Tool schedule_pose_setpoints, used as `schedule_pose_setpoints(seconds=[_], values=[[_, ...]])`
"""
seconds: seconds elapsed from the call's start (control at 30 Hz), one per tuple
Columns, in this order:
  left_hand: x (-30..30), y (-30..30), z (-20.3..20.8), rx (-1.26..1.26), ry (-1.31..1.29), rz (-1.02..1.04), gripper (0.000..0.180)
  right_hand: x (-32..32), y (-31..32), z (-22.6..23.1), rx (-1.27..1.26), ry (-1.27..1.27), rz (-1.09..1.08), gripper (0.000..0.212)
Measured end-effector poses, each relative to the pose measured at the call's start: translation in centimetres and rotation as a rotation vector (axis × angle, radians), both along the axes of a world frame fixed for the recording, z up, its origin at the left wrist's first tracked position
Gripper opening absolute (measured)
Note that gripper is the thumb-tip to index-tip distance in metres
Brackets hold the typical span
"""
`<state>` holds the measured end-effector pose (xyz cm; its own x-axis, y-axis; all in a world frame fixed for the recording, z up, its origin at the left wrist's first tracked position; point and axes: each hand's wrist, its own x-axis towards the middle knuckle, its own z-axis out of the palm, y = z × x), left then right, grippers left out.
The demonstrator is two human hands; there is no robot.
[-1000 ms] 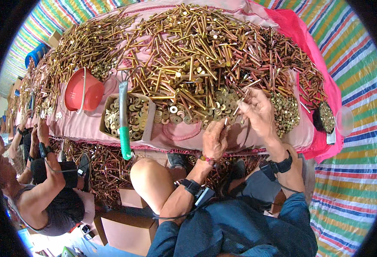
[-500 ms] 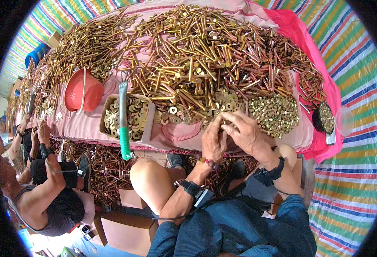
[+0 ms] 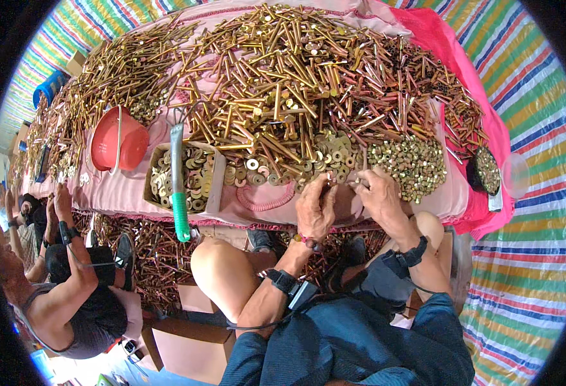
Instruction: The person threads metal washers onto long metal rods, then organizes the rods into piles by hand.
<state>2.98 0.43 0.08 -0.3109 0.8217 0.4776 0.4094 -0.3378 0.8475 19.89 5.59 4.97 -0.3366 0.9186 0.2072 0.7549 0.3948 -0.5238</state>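
My left hand (image 3: 316, 207) is closed in a pinch at the front edge of the pink-covered table, just in front of a pile of flat metal washers (image 3: 333, 152). A small shiny bit shows at its fingertips, too small to name. My right hand (image 3: 380, 198) is a short gap away, its thumb and fingers pressed together near the heap of small brass-coloured nuts (image 3: 411, 167). Whatever it pinches, if anything, is hidden. Behind both hands spreads a large heap of long brass-coloured bolts (image 3: 276, 96).
Left of my hands stand an open box (image 3: 213, 186) of washers, a green-handled hand rake (image 3: 179, 174) lying across it, and a red bucket (image 3: 128, 145). A dark scoop (image 3: 485, 170) of nuts sits at right. Another person (image 3: 64, 289) works at left; cardboard boxes (image 3: 189, 347) are below.
My hands were together, fingertips meeting; now they are apart. The left has moved slightly left, the right slightly right. The whole view has shifted a little.
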Motion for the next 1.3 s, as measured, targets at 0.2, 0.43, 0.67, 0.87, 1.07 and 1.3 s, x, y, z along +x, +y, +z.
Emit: schedule_pose_setpoints(seconds=[0.2, 0.43, 0.67, 0.87, 1.07, 1.3], values=[[0.0, 0.0, -0.1, -0.009, 0.003, -0.005, 0.026, 0.5, 0.0, 0.6, 0.013, -0.034, 0.083, 0.02], [-0.1, -0.1, 0.1, 0.003, 0.015, -0.053, 0.031, -1.2, 0.2, 2.1, -0.426, 0.542, 0.013, 0.022], [-0.1, -0.1, -0.5, 0.03, 0.016, -0.043, 0.031, -3.4, -0.3, 3.2, -0.478, 0.741, 0.121, 0.028], [-0.1, 0.0, -1.1, 0.048, -0.05, -0.087, 0.037, -3.5, -0.1, 1.7, -0.535, 1.018, 0.102, 0.029], [-0.1, -0.3, -0.6, 0.007, -0.052, -0.131, 0.043, -3.7, -0.5, 2.8, -0.31, 0.67, 0.105, 0.026], [0.0, -0.2, -0.9, 0.057, -0.011, -0.077, 0.045, -4.4, -1.1, 4.0, -0.047, 0.476, 0.141, 0.027]])
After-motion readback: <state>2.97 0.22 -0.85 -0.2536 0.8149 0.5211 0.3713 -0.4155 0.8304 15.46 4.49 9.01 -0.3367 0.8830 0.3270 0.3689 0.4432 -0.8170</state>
